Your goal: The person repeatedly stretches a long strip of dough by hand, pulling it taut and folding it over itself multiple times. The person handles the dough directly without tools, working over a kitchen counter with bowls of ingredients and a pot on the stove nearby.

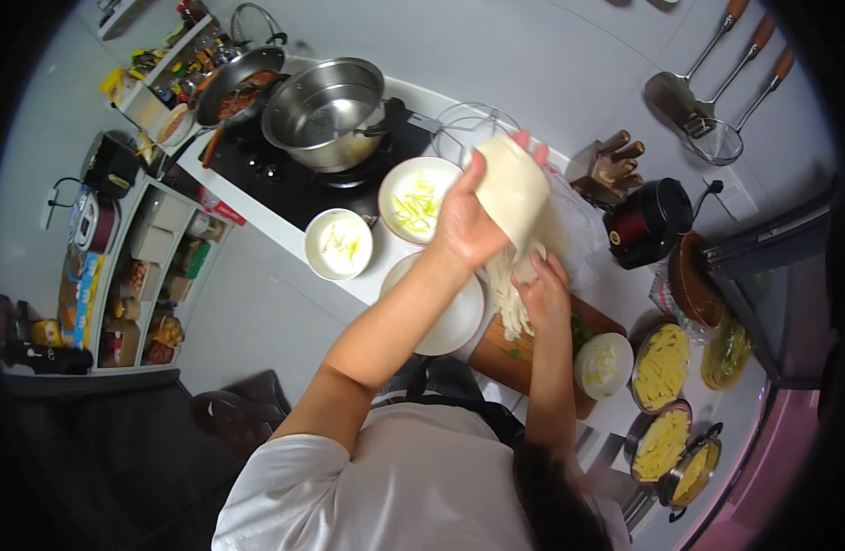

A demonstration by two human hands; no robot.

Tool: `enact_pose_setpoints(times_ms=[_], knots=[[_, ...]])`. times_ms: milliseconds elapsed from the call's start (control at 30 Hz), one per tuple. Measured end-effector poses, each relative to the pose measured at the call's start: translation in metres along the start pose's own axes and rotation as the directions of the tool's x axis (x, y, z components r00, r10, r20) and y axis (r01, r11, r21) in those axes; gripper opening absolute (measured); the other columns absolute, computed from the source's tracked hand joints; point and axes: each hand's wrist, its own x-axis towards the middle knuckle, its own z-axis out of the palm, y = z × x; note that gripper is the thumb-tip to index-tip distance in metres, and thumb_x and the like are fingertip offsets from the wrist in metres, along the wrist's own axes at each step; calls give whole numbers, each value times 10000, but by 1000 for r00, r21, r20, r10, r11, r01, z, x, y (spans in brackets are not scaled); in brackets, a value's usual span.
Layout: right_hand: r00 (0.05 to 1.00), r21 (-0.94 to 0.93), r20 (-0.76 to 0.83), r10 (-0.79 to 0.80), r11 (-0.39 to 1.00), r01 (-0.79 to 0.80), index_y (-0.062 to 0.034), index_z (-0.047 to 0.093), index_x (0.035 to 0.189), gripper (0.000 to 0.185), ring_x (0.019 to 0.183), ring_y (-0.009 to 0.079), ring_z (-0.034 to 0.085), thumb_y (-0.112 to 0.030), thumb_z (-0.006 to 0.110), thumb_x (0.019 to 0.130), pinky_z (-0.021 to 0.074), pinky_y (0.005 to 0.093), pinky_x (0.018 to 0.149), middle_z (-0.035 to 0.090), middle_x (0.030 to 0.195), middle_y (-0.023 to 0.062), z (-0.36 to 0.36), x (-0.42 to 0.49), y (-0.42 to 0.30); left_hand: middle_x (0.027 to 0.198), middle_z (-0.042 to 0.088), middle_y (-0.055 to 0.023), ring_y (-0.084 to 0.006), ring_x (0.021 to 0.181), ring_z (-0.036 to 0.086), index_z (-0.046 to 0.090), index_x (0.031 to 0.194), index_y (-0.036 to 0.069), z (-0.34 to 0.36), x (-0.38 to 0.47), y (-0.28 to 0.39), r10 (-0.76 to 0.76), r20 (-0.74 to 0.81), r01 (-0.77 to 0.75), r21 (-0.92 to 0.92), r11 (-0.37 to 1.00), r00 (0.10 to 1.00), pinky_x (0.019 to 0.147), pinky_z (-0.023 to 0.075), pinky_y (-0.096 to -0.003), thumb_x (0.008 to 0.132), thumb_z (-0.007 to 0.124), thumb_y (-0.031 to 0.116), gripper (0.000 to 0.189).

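Observation:
A pale, smooth dough sheet (510, 182) is held raised over the counter. My left hand (467, 220) supports its upper part, with the thumb at the near edge and fingertips showing past the far edge. Lower down, my right hand (546, 286) grips the narrow lower end of the dough. Pale floury strips, apparently noodles (510, 306), lie or hang just left of my right hand, above a wooden cutting board (494, 348); whether they join the sheet is unclear. A large white bowl (457, 324) is partly hidden under my left forearm.
On the black stove stand a steel pot (326, 113) and a pan of red sauce (240, 93). Two bowls with yellow-green shreds (419, 203) sit beside the stove. A knife block (605, 169), a dark cooker (646, 224), a small bowl (603, 365) and plates of yellow strips (662, 368) stand to the right.

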Motion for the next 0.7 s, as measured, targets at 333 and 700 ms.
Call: enact_pose_setpoints(times_ms=[333, 700], knots=[[978, 200, 16, -207, 959, 200, -68, 503, 963, 228, 885, 187, 532, -172, 587, 777, 428, 337, 733, 556, 946, 60, 178, 95, 67, 1234, 403, -127, -295, 1155, 360, 379, 1185, 114, 37, -15, 217, 501, 105, -493, 430, 756, 859, 968, 285, -436, 854, 403, 324, 393], [921, 530, 174, -348, 821, 211, -90, 494, 1064, 428, 971, 212, 512, -349, 607, 744, 444, 325, 824, 551, 1022, 75, 279, 153, 61, 1201, 435, -79, -273, 1111, 392, 390, 1134, 67, 85, 19, 312, 472, -25, -448, 276, 851, 881, 947, 288, -413, 901, 289, 347, 378]])
